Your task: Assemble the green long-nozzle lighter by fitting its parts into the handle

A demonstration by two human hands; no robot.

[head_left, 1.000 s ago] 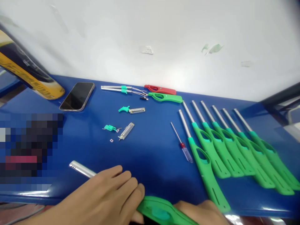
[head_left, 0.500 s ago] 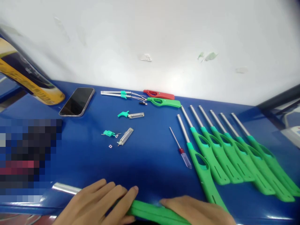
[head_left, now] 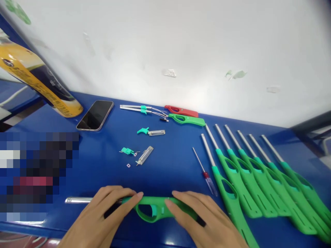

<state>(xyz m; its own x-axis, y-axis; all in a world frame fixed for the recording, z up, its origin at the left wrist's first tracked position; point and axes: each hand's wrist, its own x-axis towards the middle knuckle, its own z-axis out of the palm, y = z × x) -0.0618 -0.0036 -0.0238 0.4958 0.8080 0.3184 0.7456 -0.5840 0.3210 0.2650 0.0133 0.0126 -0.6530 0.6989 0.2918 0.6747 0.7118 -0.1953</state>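
Observation:
A green long-nosed lighter (head_left: 155, 208) lies sideways on the blue table (head_left: 168, 172) near the front edge, its metal tube (head_left: 77, 200) pointing left. My left hand (head_left: 103, 215) rests with fingers stretched flat over the tube end of the handle. My right hand (head_left: 207, 220) lies flat on the handle's right end, fingers stretched towards the trigger opening. Neither hand wraps round the lighter; both press on it from above.
Several green lighters (head_left: 258, 179) lie in a row at the right, a small red-handled screwdriver (head_left: 205, 172) beside them. Loose parts (head_left: 141, 153), a red lighter shell (head_left: 182, 111), a green shell (head_left: 187, 120) and a phone (head_left: 95, 115) lie farther back. A yellow-black object (head_left: 38, 82) leans left.
The lighter has come up from the table's front edge and turned to lie flat and sideways. Both hands have moved forward onto it with fingers stretched.

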